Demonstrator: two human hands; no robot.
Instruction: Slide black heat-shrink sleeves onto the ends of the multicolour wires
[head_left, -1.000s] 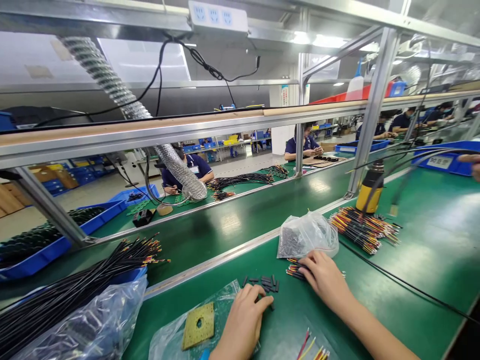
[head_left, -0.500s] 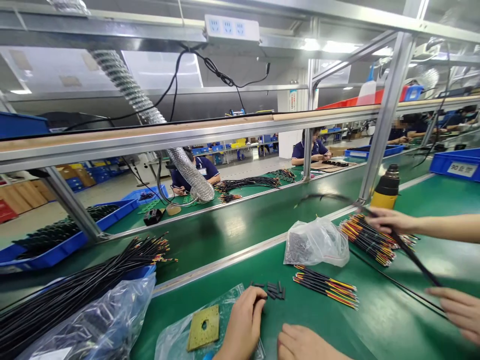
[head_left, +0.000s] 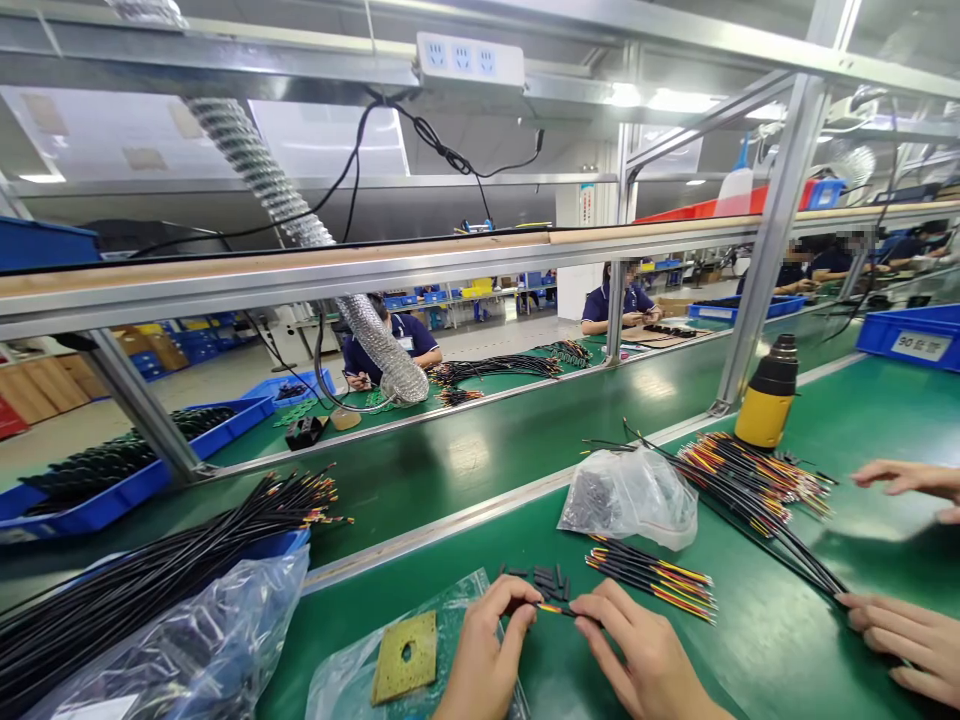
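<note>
Between my two hands stretches a short black cable with red and yellow wire showing in the middle. My left hand pinches one end between thumb and forefinger. At the other end, my right hand closes thumb and fingertips on it. Just beyond the fingers lie several short black tube pieces. A bunch of short cables with red, yellow and white ends lies beyond my right hand. Beside my left hand, a yellowish square plate with a hole rests on a clear plastic bag.
A clear bag of small dark parts sits behind the cables. At right, a co-worker's hands are by long black cables near a yellow heat gun. More black cables fill the left side. A metal rail crosses the bench.
My right hand has come forward and grips the cable's end, and the coloured wire now shows between my hands. The co-worker has lowered the long black cables onto the bench.
</note>
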